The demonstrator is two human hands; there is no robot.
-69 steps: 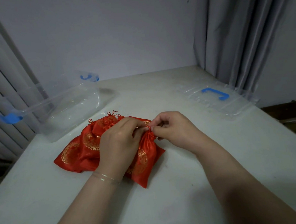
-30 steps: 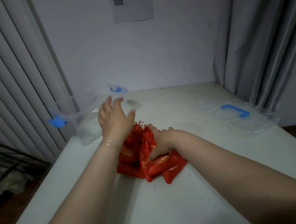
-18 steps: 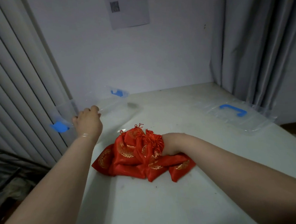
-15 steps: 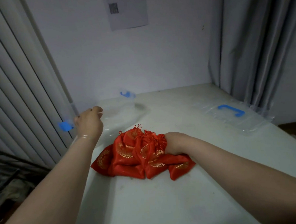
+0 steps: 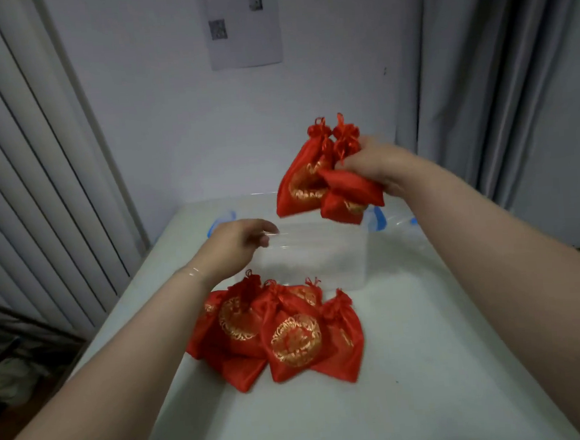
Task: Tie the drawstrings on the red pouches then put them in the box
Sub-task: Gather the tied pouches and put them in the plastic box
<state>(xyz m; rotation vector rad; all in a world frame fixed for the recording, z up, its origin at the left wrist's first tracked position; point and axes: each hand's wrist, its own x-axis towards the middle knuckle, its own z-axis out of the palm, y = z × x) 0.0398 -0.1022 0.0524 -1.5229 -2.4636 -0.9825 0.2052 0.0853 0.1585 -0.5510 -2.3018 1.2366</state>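
The right hand (image 5: 375, 165) clenches a small bunch of red pouches (image 5: 316, 180) by their gathered necks and holds them up at about one o'clock, above the far right part of the clear box (image 5: 318, 255). Gripping near the tied tops probably lets several bags hang together so they can drop into the box in one go. The left hand (image 5: 235, 244) grips the box's near left rim at eleven o'clock, fingers curled over the edge, seemingly to steady the light plastic.

A pile (image 5: 279, 330) of more pouches lies on the table (image 5: 412, 366) at the centre, touching or just short of the box's near wall; their necks look cinched, though I cannot tell whether every string is knotted. Blue latches (image 5: 374, 217) show at the box's ends. Something clear lies at two o'clock behind the right forearm, mostly hidden. A sheet of paper (image 5: 244, 23) hangs on the wall at twelve, with curtains (image 5: 497, 68) to the right. Nothing blocks the box's open top.
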